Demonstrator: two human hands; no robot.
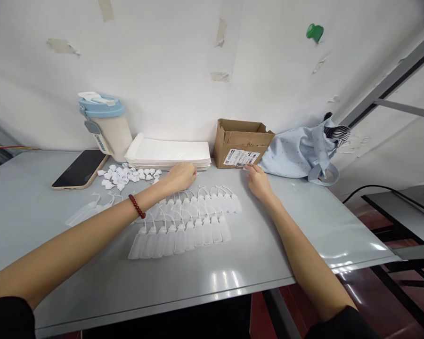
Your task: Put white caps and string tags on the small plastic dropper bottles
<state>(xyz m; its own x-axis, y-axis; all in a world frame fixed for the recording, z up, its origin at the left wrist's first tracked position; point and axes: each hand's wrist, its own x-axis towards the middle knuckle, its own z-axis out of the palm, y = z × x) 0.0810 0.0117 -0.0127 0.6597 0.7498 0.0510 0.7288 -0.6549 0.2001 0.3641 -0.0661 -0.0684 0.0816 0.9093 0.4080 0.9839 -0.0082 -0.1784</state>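
Observation:
My left hand (181, 176), with a dark red bead bracelet on the wrist, reaches to the front edge of a stack of white flat bags (167, 154); its fingers are curled, and I cannot see anything in them. My right hand (257, 181) rests by the labelled front of a small open cardboard box (240, 143), fingers bent toward it. Between my arms lie two rows of small translucent squeeze bottles (183, 221) with tethered caps. A heap of loose white caps (127, 175) lies left of my left hand.
A blue-lidded drinking jug (106, 125) and a phone (79, 169) sit at the back left of the grey table (233, 268). A light blue cloth bag (305, 150) lies right of the box. A few more bottles (86, 209) lie left. Wall behind.

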